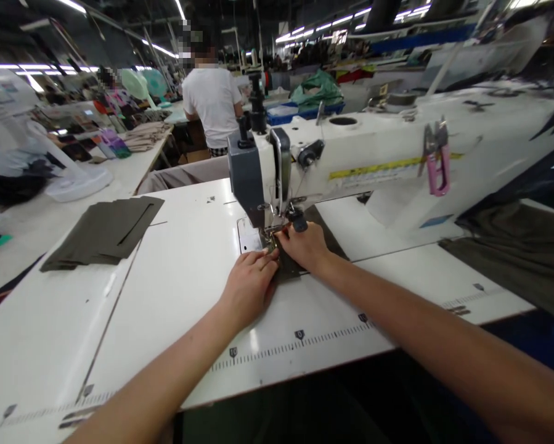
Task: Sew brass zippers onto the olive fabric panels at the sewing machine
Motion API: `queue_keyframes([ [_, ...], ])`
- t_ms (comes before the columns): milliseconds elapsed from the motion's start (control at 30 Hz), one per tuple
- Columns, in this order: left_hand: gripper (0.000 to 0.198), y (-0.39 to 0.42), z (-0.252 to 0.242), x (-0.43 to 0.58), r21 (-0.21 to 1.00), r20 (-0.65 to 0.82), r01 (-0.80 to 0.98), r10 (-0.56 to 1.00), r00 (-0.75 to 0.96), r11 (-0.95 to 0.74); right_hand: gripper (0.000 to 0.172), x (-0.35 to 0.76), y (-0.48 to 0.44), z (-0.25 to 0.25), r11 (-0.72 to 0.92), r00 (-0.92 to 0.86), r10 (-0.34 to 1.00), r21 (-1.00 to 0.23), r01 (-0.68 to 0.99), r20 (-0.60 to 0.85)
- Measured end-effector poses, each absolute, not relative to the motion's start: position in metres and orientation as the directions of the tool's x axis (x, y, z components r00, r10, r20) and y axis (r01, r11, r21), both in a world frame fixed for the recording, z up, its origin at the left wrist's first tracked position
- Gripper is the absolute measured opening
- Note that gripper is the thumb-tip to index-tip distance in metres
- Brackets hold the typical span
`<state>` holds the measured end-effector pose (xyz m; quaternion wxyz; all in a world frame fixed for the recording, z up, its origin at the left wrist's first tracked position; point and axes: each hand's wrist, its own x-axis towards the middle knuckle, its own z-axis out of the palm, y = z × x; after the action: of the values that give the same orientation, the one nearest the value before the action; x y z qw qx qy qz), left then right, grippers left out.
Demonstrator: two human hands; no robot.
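A dark olive-grey fabric piece (332, 239) lies on the sewing machine bed, partly beneath the needle area. My left hand (252, 280) is at the left front of the presser foot (270, 240), its bent fingers closed on the fabric's edge and its thumb mostly hidden. To the right of the foot, my right hand (304, 245) pinches the same piece, fingertips close to the needle. The white sewing machine (373, 157) rises just behind both hands, and its head hides part of the cloth.
A stack of cut fabric pieces (103, 231) lies on the table at left. More dark cloth (517, 253) is heaped at right. Pink-handled thread snips (437, 163) hang on the machine arm. A white fan (68, 166) stands at far left. A person in a white shirt (211, 102) is beyond the table.
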<state>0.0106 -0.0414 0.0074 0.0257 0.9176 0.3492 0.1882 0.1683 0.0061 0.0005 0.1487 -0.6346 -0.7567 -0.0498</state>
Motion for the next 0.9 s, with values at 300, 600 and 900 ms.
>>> queue_keyframes([
  [300, 0.025, -0.050, -0.007, 0.002, 0.171, 0.498, 0.645, 0.630, 0.596, -0.745, 0.043, 0.194, -0.062, -0.008, 0.736, -0.606, 0.656, -0.208, 0.644, 0.450],
  [600, 0.024, -0.042, -0.008, 0.001, 0.112, 0.503, 0.601, 0.567, 0.653, -0.792, 0.032, 0.189, -0.050, -0.006, 0.753, -0.599, 0.616, -0.158, 0.639, 0.511],
  [900, 0.025, -0.025, -0.001, 0.002, 0.129, 0.486, 0.588, 0.567, 0.665, -0.799, 0.031, 0.187, -0.031, -0.011, 0.759, -0.601, 0.582, -0.099, 0.644, 0.548],
])
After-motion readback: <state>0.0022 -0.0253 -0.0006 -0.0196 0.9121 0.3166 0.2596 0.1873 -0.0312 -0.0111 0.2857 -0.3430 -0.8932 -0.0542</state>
